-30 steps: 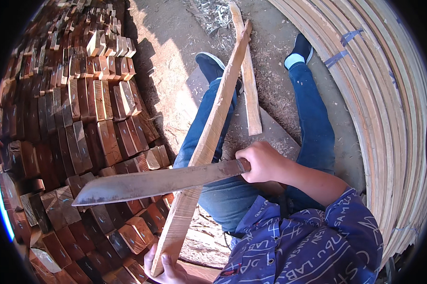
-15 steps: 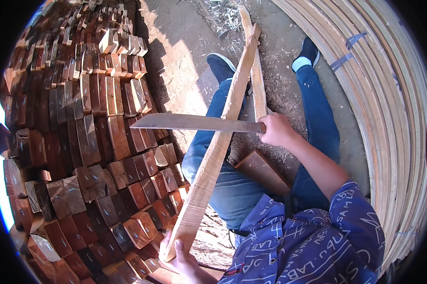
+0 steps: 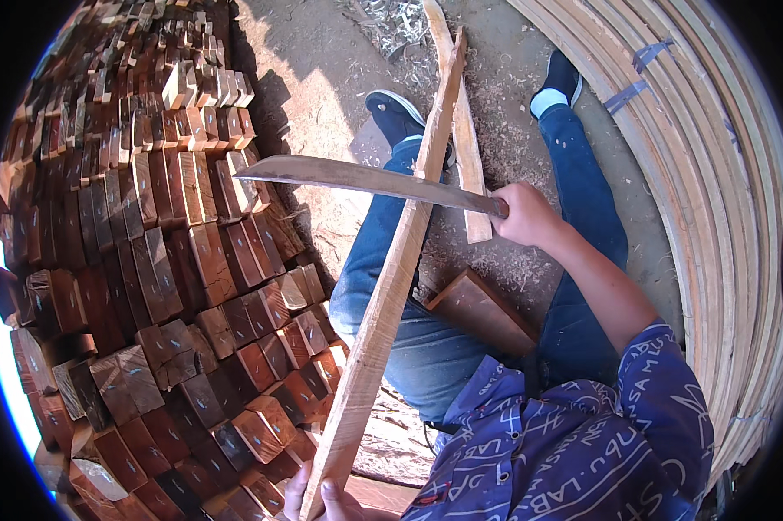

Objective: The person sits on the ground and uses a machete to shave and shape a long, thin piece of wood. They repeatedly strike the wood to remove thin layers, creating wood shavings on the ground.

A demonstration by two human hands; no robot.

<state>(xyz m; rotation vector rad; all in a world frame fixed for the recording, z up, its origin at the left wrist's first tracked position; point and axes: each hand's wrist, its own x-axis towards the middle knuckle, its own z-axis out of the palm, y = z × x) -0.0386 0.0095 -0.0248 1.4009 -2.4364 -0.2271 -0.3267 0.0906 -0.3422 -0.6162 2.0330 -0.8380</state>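
Note:
My left hand (image 3: 326, 502) grips the near end of a long pale wooden plank (image 3: 376, 334) at the lower edge of the view. The plank slants away over my left thigh, its far tip beyond my knees. In my right hand (image 3: 528, 214) is the handle of a machete (image 3: 348, 176), its long blade pointing left across the plank's upper half. Whether the edge touches the wood, I cannot tell. Behind the plank, a second pale strip of wood (image 3: 470, 161) lies on the ground between my feet, partly hidden by the first.
Stacked reddish-brown wooden blocks (image 3: 153, 260) fill the left side. Long bent pale boards (image 3: 669, 174), tied with bluish strips, curve along the right. A brown wooden block (image 3: 485, 311) lies between my legs, and wood shavings (image 3: 400, 30) litter the ground ahead.
The machete has risen a little along the plank, its blade now tilted down to the right. My left hand and the plank's near end have shifted lower, and the plank has turned more onto its edge.

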